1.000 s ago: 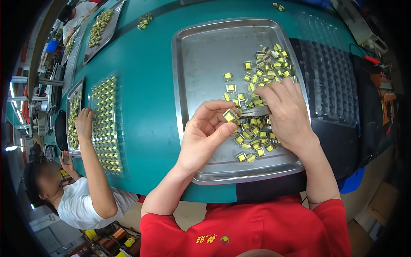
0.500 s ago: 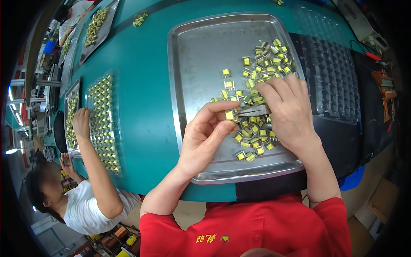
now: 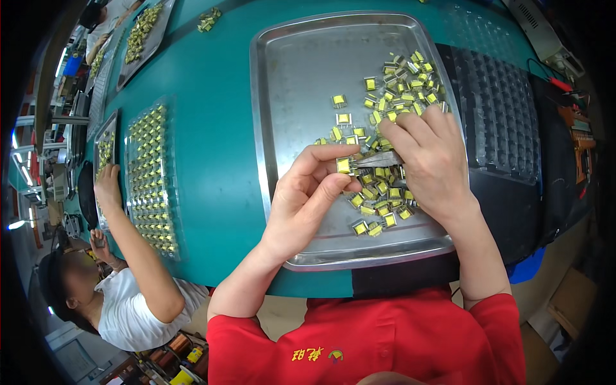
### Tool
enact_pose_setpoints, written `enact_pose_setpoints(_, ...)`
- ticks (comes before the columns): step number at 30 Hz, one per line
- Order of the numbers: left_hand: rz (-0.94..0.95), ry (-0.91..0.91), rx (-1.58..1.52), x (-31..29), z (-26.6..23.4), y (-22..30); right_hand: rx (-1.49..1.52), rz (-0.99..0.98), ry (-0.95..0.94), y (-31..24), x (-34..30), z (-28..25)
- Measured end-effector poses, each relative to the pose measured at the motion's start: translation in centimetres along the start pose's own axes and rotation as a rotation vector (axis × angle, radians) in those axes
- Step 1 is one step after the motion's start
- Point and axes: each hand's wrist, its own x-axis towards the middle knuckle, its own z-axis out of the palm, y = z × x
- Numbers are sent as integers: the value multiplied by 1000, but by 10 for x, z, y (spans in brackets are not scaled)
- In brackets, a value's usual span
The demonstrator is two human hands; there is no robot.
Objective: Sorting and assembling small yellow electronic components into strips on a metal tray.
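Note:
Between the thumb and fingers of my left hand is a small yellow-wrapped transformer with a metal core and pins. My right hand is closed round a pair of pliers, whose handles are mostly hidden in the palm. The plier tips point left and meet the pin side of the transformer. Both hands are above a shallow metal tray. A loose heap of similar transformers lies in the tray, partly covered by my right hand.
Right of the tray lies a clear plastic blister tray on a black mat. At left, another blister tray is filled with transformers. A co-worker in white reaches toward a smaller metal tray. A grey device stands at far right.
My hands keep nearly the same pose, with the plier tips still at the transformer. The co-worker's reaching hand has moved slightly left and nearer. The whole view has shifted a little.

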Motion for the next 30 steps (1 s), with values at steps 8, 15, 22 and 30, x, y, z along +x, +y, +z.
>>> enact_pose_setpoints(8,-5,2,-63,1,-1,5,91,-2,4,9,1,0)
enact_pose_setpoints(15,-32,28,-90,1,-3,2,81,49,36,13,2,-6)
enact_pose_setpoints(22,15,16,-126,2,-4,0,95,24,25,12,3,-4)
enact_pose_setpoints(30,-113,17,-348,4,-7,4,73,37,49,12,1,-5)
